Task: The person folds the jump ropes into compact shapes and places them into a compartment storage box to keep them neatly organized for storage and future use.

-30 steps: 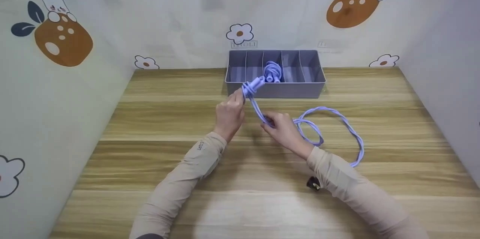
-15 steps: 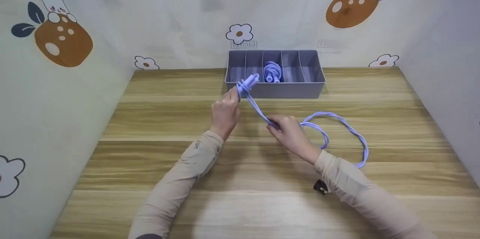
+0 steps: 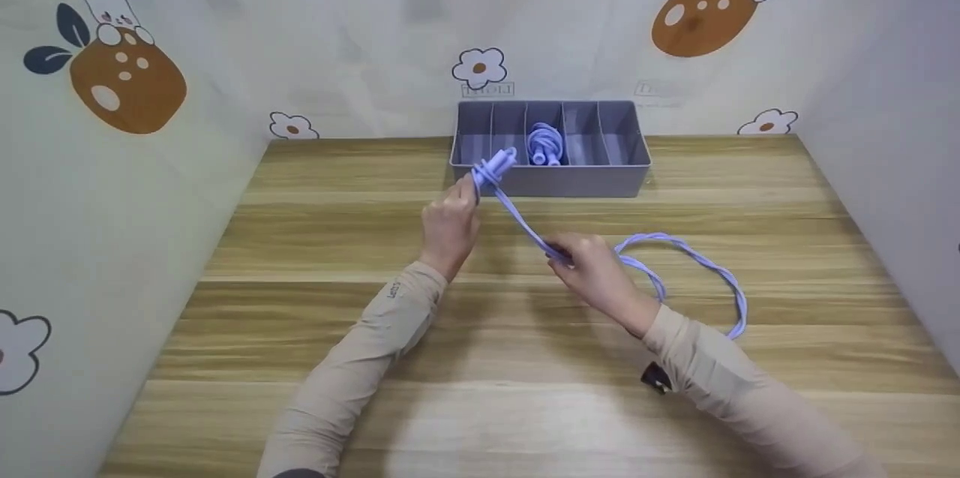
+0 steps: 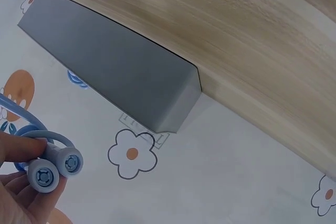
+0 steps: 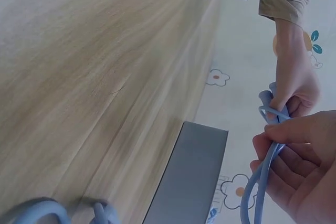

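My left hand grips the two handles of a lavender-blue jump rope in front of the grey box. Some cord is wound round these handles. In the left wrist view, the round ends of the handles face the camera side by side. My right hand pinches the doubled cord to the right and nearer to me. Between both hands the cord runs fairly straight. Past the right hand, the twisted rest of the rope loops over the table. The right wrist view shows the cord between thumb and fingers.
A grey box with several compartments stands at the table's back against the patterned wall. In its middle compartment sits another wound jump rope. Walls border the wooden table on the left and right.
My right hand has moved right and toward me, still pinching the cord, and the loop on the table has shifted right. The left hand moved slightly left with the handles, then held still.
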Demonstrator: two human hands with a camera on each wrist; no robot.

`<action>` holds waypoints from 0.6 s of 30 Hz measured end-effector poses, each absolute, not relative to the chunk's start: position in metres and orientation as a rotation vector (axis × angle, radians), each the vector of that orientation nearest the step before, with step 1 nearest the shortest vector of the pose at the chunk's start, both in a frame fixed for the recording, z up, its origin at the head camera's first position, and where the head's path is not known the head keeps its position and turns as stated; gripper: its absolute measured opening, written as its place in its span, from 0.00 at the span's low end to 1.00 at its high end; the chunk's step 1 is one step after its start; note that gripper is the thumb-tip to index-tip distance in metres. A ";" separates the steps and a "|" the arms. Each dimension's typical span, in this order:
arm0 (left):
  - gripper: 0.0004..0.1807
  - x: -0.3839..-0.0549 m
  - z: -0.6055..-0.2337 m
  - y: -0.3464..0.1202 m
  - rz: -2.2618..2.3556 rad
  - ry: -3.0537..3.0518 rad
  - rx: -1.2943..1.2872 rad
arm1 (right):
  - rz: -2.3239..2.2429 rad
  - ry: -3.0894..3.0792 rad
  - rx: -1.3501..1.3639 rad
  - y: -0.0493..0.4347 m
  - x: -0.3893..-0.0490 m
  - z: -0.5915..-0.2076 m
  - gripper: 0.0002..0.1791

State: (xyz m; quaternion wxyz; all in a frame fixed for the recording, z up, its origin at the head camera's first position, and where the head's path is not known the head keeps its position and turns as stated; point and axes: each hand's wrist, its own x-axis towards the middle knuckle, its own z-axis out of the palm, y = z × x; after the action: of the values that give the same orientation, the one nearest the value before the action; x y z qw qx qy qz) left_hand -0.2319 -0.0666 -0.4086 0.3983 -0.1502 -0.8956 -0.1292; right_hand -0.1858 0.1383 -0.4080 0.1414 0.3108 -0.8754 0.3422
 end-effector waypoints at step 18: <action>0.14 -0.231 -0.424 -0.062 -0.003 -2.257 -0.535 | 0.615 -2.424 1.197 0.145 -0.175 -0.397 0.10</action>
State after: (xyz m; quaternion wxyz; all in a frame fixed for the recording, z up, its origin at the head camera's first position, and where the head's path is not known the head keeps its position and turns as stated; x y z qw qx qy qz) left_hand -0.2311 -0.0618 -0.4243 0.3997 -0.2114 -0.8919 -0.0014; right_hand -0.1753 0.1452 -0.3966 0.1835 0.4244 -0.8594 0.2182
